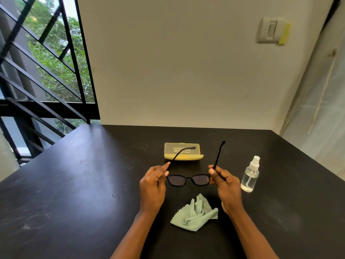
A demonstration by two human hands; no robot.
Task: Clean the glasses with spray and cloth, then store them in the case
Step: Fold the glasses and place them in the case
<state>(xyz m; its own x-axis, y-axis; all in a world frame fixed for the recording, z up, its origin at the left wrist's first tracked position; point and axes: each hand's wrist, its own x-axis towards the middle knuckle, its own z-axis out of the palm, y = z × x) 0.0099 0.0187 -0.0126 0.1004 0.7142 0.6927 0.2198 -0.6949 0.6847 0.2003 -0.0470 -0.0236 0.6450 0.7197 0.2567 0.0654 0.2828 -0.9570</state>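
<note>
Black-framed glasses [188, 180] with dark lenses are held above the black table, temples unfolded and pointing away from me. My left hand [153, 186] pinches the left temple near its hinge. My right hand [225, 182] grips the right temple near its hinge. A crumpled pale green cloth [196, 214] lies on the table just below the glasses, between my forearms. A clear spray bottle [250, 174] with a white nozzle stands upright to the right of my right hand. Behind the glasses a yellow case [183, 152] lies shut.
The black table [74, 184] ends at a white wall at the back. A window with black bars is on the left. A plastic-covered surface stands at the right past the table's corner. A wall switch [270, 30] sits high on the wall.
</note>
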